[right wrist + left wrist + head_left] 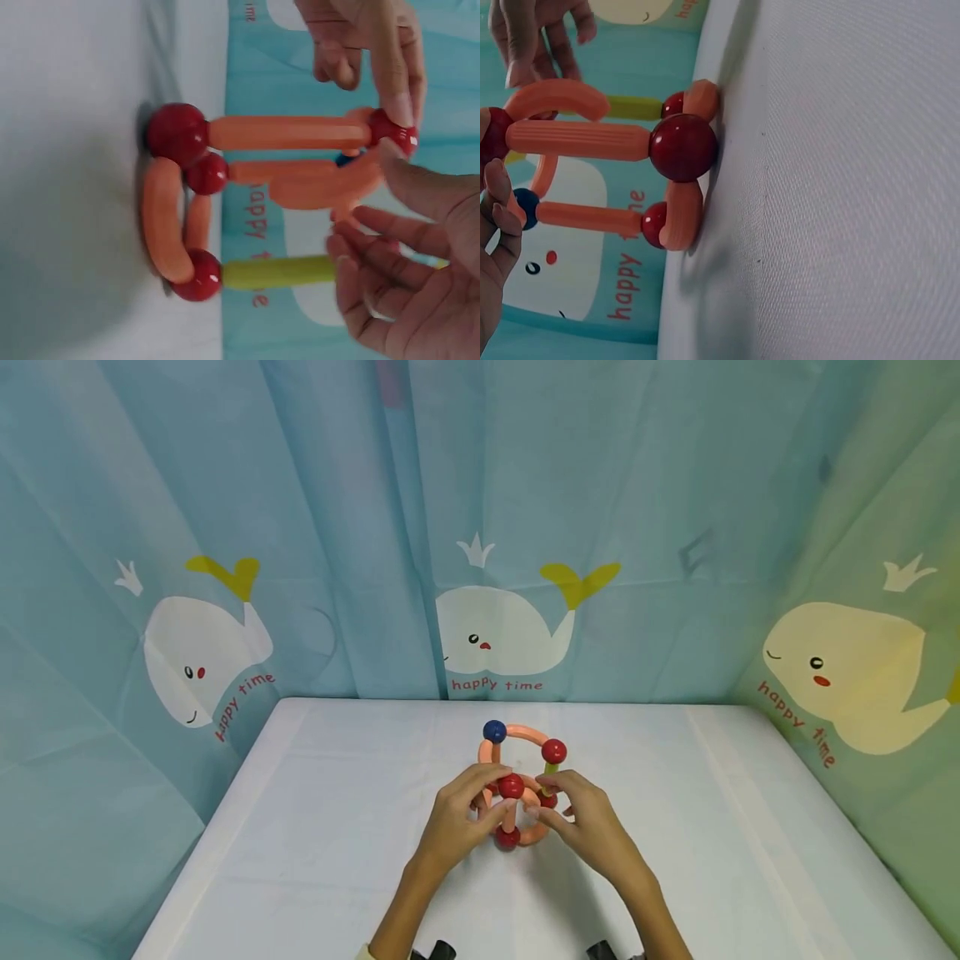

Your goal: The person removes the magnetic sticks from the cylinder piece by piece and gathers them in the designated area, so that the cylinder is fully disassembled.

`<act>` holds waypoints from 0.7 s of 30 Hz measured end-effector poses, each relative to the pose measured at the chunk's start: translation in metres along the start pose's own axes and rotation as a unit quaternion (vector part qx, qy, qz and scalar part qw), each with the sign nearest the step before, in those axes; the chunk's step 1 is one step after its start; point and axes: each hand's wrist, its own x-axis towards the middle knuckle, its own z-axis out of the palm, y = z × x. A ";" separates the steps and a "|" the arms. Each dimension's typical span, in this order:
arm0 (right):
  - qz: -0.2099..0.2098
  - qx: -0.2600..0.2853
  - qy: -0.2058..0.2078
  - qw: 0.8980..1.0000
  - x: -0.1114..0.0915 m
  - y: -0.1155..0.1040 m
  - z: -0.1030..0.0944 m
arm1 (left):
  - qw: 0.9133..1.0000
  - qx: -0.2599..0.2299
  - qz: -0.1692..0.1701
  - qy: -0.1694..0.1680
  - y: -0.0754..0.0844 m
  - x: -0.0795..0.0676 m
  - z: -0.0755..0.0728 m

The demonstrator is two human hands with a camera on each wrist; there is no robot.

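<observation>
A frame of magnetic balls and sticks stands on the white table, with red balls (684, 147) at its foot. My left hand (465, 810) pinches the red ball (512, 786) on top of the near upright orange stick (289, 133). From that ball a curved orange stick (562, 96) reaches out, its far end free in the wrist views. My right hand (592, 821) is at the right side, its thumb touching the curved stick near the ball, the other fingers loosely bent and apart. Behind stand a blue ball (494, 732), another red ball (554, 751) and a yellow-green stick (277, 272).
The white table (300, 860) carries the frame near its middle. A blue curtain (360, 527) with whale prints hangs along the back and sides. Dark wrist-camera parts (442, 950) show at the bottom edge.
</observation>
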 end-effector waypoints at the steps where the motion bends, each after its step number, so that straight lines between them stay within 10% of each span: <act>1: -0.009 0.012 0.005 1.000 0.001 0.000 0.003 | 1.000 -0.001 0.001 0.000 0.000 0.000 0.000; 21: -0.082 0.052 0.068 0.993 0.007 0.007 0.017 | 1.000 -0.002 0.010 0.002 -0.002 0.001 0.000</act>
